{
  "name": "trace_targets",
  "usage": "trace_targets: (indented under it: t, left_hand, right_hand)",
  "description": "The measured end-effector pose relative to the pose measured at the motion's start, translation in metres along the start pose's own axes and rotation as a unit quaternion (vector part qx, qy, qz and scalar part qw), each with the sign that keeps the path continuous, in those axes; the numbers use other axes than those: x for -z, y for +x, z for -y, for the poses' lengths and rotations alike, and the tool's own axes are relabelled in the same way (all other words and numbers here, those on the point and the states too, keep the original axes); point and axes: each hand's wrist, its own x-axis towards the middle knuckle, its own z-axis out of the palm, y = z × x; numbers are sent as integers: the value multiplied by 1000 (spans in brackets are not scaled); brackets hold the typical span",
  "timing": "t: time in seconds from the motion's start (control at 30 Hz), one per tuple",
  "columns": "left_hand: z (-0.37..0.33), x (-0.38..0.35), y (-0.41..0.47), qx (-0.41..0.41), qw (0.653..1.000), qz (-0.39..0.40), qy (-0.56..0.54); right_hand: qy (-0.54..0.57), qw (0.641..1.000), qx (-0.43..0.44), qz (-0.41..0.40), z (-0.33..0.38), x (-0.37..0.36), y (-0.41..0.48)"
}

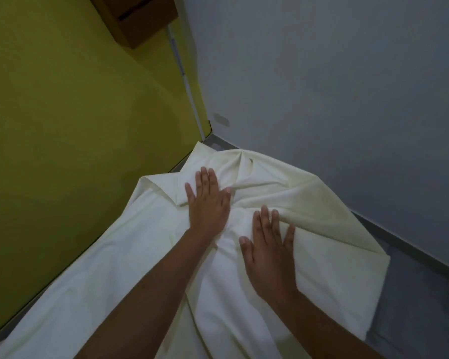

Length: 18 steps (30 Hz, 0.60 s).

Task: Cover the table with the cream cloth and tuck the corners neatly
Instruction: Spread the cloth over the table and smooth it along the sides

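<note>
Cream cloth (114,268) bunched at far corner, my left hand (209,206) and right hand (267,255) pressed flat on it, uncurled, gripping nothing.

Cream cloth (140,255) fills a room corner. Left of the cloth, a green wall (62,125) leaves only a thin gap. Beyond its far end, a grey wall (322,73) stands near. Right of the cloth lies open grey floor (412,307). A wooden box (138,19) hangs high above.
</note>
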Motion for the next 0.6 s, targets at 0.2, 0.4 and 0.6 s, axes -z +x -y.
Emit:
trace_targets:
  t: [0.2,0.4,0.6]
  left_hand:
    - [13,-1,49,-46,996,81,4]
    - [10,26,103,-70,984,98,134]
    - [-34,8,17,-54,998,-22,16]
  right_hand:
    - [-20,999,25,40,-23,-19,-13]
    - [-12,999,23,34,-34,-16,-15]
    - [-49,998,-11,26,-64,-6,-24]
